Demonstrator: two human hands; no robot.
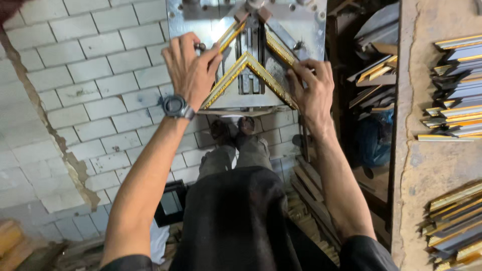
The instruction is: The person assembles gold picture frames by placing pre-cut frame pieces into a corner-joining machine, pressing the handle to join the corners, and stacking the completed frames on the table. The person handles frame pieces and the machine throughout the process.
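We stand on a floor of pale grey paving bricks (95,85), which spreads out to the left of our left fingers and below them. Well to the right of our right fingers runs a worn wooden workbench (427,165), and on it lie stacks of cut gold-and-black frame mouldings (454,108).

Under both sets of fingers sits the steel table of a frame corner-joining machine (301,25), its central clamp rising between our two hands. On that table, between our fingers, two gilded moulding pieces (246,62) meet at a mitred corner that points away from us.

Our left hand (191,70) rests with the fingers curled over the left moulding leg; thumb and forefinger pinch close together near the machine's upper fence, pressing the strip against the plate. A round wristwatch (176,106) sits just below those fingers on the wrist.

Our right hand (311,90) lies with the fingers bent and closed down on the right leg of the moulding, gripping its outer edge.

Beneath the table, below our fingers, our shoes (233,129) show.
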